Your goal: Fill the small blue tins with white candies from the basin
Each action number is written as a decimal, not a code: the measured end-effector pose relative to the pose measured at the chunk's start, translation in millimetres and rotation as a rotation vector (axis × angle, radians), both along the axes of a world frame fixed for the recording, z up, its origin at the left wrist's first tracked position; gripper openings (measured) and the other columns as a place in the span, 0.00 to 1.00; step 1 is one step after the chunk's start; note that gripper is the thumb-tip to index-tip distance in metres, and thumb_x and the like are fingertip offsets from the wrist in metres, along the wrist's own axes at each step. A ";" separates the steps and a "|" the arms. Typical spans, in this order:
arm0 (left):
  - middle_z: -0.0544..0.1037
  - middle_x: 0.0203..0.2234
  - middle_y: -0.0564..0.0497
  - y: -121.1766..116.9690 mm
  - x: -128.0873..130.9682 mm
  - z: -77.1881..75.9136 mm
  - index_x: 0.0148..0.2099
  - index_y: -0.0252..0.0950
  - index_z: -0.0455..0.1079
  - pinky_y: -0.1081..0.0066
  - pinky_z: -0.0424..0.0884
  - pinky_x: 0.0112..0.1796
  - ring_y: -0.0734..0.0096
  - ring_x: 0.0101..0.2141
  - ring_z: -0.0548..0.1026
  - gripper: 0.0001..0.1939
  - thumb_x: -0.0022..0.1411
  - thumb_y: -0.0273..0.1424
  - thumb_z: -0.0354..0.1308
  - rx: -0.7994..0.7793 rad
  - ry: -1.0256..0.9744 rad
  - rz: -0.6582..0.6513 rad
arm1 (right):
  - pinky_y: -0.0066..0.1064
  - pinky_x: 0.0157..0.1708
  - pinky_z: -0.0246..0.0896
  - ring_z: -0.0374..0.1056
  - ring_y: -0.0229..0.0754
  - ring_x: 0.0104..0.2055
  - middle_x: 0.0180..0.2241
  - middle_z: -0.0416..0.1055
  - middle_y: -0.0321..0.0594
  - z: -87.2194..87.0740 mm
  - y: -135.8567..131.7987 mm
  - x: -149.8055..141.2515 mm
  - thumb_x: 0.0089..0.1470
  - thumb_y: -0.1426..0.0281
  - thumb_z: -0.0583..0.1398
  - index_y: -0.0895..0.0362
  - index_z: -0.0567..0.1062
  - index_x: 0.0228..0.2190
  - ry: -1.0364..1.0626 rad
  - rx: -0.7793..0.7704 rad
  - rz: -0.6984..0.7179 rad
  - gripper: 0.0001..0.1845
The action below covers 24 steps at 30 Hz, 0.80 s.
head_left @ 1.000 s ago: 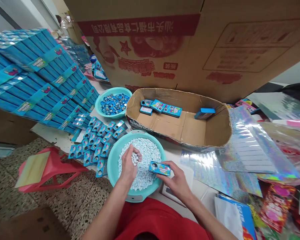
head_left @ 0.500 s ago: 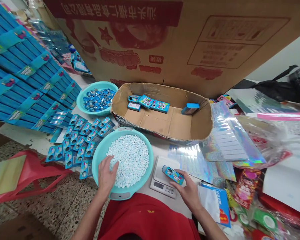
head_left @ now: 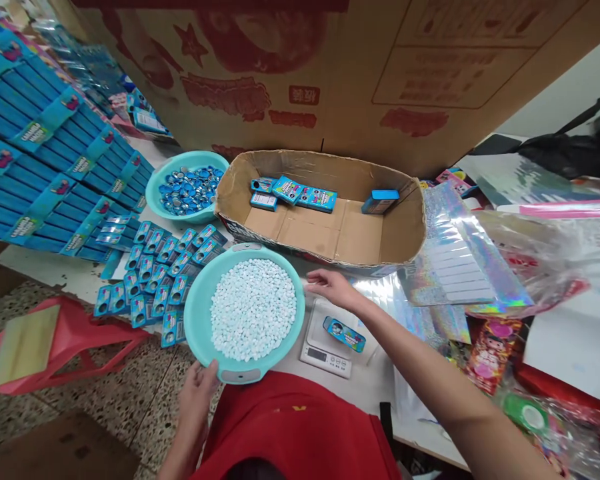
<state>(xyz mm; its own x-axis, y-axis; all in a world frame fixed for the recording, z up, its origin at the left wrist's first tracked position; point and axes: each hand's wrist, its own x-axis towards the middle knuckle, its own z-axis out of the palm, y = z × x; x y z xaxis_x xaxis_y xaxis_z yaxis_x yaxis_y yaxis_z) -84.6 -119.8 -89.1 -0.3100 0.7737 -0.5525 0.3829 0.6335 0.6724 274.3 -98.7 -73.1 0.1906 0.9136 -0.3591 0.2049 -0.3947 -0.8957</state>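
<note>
Presumably weighing calls for reading the digital scale [head_left: 326, 361], its candy box [head_left: 346, 335] below the right hand's [head_left: 335, 289] slack, empty fingers [head_left: 322, 275], the left hand's [head_left: 197, 388] grip unclear.

A speckled terrazzo floor [head_left: 135, 403], its chips dark and pale and its slabs parted by thin joint lines, shows along the lower left of the frame. On it stands a coral-red plastic stool [head_left: 80, 327] with splayed legs, a flat yellowish board [head_left: 25, 347] lying across its seat. A piece of brown cardboard [head_left: 55, 447] fills the bottom left corner. The white bench [head_left: 43, 270] runs across the middle, its edge at the left chipped and stained; beneath it at the lower right is dark shadow. A huge brown carton [head_left: 350, 67], printed in red, screens most of the top. Beyond it, at the upper right, a plain pale wall [head_left: 565, 73] catches soft, fairly even light.
</note>
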 end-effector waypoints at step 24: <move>0.72 0.42 0.46 14.6 32.9 23.5 0.54 0.39 0.64 0.65 0.68 0.43 0.62 0.41 0.71 0.25 0.54 0.39 0.57 0.429 0.062 -0.207 | 0.50 0.52 0.56 0.58 0.57 0.57 0.55 0.61 0.50 -0.2 -120.4 35.1 0.28 0.52 0.71 0.53 0.63 0.51 0.094 0.039 0.107 0.48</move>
